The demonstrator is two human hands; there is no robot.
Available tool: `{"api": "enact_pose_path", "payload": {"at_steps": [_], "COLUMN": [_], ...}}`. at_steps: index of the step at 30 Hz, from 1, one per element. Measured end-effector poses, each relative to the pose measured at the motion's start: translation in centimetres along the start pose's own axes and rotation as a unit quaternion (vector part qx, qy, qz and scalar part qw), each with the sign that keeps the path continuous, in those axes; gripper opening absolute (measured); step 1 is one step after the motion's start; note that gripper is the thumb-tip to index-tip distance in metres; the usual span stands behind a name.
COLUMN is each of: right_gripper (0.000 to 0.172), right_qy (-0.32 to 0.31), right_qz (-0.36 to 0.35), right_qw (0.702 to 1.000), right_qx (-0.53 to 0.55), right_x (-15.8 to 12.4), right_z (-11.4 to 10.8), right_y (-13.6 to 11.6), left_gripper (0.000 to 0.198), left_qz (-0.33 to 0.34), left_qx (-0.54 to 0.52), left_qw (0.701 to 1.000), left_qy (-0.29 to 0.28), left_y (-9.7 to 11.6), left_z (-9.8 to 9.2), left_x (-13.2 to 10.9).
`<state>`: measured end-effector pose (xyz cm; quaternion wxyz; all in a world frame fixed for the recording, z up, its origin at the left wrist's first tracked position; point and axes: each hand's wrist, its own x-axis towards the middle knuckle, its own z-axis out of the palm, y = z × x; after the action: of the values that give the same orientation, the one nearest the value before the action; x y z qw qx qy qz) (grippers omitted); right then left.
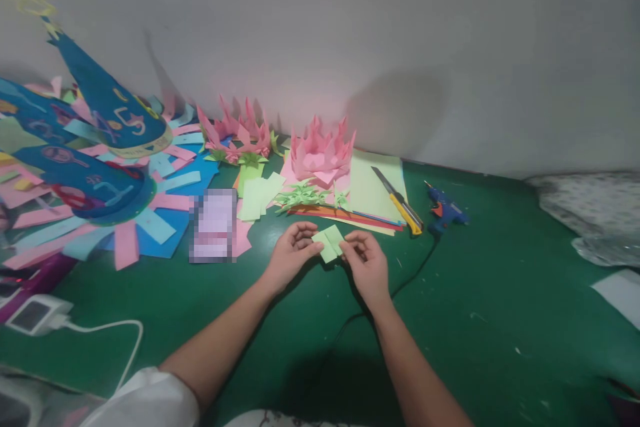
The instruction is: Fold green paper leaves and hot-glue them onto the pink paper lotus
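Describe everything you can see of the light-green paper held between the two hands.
The light-green folded paper is a small, matte, roughly square piece, turned at a slant in the view. A fold line or overlapping edge runs across its middle. The left hand grips its left side and the right hand its right side, with the face between them left uncovered. It appears over the green tabletop; whether it touches that surface cannot be told.

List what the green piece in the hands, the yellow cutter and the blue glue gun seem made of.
Green piece: matte paper, by its flat creased folds. Yellow cutter: handle probably plastic, solid bright yellow; thin, dark blade likely metal. Blue glue gun: likely plastic, from its solid blue body; finish unclear.
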<state>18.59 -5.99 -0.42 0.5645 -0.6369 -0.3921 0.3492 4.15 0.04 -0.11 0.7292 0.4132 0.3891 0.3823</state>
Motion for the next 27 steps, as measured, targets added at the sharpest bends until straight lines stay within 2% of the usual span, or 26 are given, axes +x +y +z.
{"api": "enact_pose_path", "payload": {"at_steps": [3, 9, 13, 16, 19, 22, 25, 27], "right_gripper": [0.017, 0.027, 0.028, 0.032, 0.036, 0.034, 0.03, 0.028], "right_qy": [-0.01, -0.035, -0.039, -0.038, -0.048, -0.064, -0.057, -0.042], "right_qz": [-0.029, -0.082, -0.07, -0.044, -0.04, -0.059, -0.079, -0.081], "right_qw": [0.999, 0.994, 0.995, 0.998, 0.998, 0.996, 0.995, 0.995], "right_qx": [-0.033, -0.07, -0.057, -0.029, -0.019, -0.024, -0.035, -0.039], "right_x": [0.1, 0.1, 0.1, 0.0, 0.0, -0.1, -0.1, -0.1], "right_z": [-0.1, 0.0, -0.1, -0.2, -0.3, -0.3, -0.2, -0.2], "right_y": [0.2, 0.6, 0.8, 1.1, 1.3, 1.2, 0.9, 0.8], "left_gripper": [0.035, 0.029, 0.022, 0.015, 0.018, 0.024, 0.031, 0.029], "left_qz": [0.008, 0.048, 0.067, 0.064, 0.045, 0.042, 0.059, 0.067], "left_qx": [0.008, 0.063, 0.113, 0.09, 0.065, 0.09, 0.165, 0.185], "left_qw": [1.0, 0.997, 0.991, 0.993, 0.995, 0.992, 0.983, 0.98], "left_qy": [-0.006, -0.021, -0.039, -0.042, -0.058, -0.075, -0.053, -0.041], "left_y": [0.0, -0.1, -0.1, 0.0, 0.2, 0.0, -0.4, -0.7], "left_z": [0.1, -0.3, -0.5, -0.4, -0.3, -0.3, -0.3, -0.3], "left_x": [-0.1, 0.0, 0.1, 0.1, 0.0, -0.2, -0.3, -0.3]}}
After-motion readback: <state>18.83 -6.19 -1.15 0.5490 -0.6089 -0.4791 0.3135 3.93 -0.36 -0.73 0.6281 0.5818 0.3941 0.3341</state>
